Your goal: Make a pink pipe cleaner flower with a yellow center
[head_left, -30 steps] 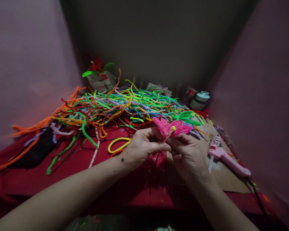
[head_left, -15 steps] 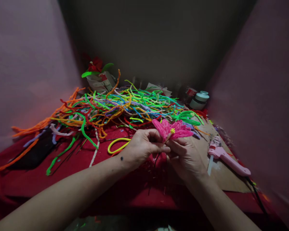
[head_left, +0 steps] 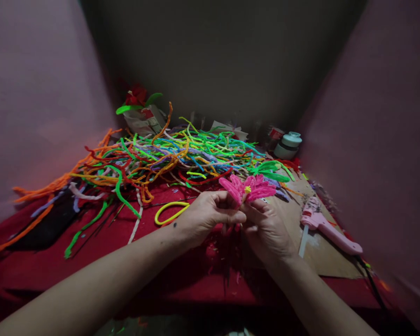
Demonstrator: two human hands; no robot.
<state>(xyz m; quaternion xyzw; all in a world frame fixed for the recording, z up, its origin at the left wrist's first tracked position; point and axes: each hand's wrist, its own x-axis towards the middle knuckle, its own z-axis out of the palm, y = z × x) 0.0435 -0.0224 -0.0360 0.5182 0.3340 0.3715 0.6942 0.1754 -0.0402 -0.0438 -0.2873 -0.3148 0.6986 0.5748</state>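
Note:
A pink pipe-cleaner flower (head_left: 264, 187) with a yellow centre is held up over the front of the table, its petals spread. My left hand (head_left: 213, 212) pinches it near the base from the left, thumb pointing right. From the other side, my right hand (head_left: 266, 228) grips the flower's base just under the petals, its fingers curled. Both hands meet below the bloom, and what exactly lies between the fingertips is hidden. A thin dark stem appears to hang beneath them. Behind the flower lies a green pipe-cleaner piece (head_left: 271, 171) with leaf-like loops.
A large tangle of coloured pipe cleaners (head_left: 182, 154) covers the back of the red cloth (head_left: 126, 275). On the right, a pink glue gun (head_left: 331, 228) rests on cardboard (head_left: 332, 263). A pale green-lidded jar (head_left: 287, 144) stands behind. A yellow loop (head_left: 170, 211) lies near my left wrist.
The flower has turned slightly in my fingers and sits a little lower and further left. Both hands keep their grip. The whole view has shifted slightly.

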